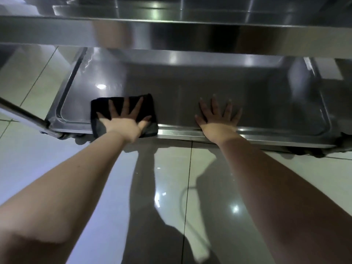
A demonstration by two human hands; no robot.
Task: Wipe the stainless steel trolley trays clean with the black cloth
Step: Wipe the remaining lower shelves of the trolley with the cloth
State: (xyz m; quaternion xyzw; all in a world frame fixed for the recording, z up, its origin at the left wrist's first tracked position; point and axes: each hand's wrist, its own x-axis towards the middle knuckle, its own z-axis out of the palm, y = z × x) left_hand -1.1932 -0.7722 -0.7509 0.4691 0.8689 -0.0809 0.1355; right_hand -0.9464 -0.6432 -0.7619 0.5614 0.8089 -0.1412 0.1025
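Black cloth [99, 104] lies flat at the near-left of the lower tray [266, 96], its near edge lapping over the front rim. Left hand [122, 121] presses it down, fingers straight and spread, nothing pinched. Right hand [219, 121] is also flat and splayed, bare on the steel to the right of the cloth and apart from it, probably bracing. Tray's long axis runs left-right, so most of the uncovered steel is right of and beyond the cloth. Likely stroke: rightward or away, left hand only. Right hand sits in the rightward path and would need to lift. Upper tray [171, 31] overhangs and may cramp reach to the back.
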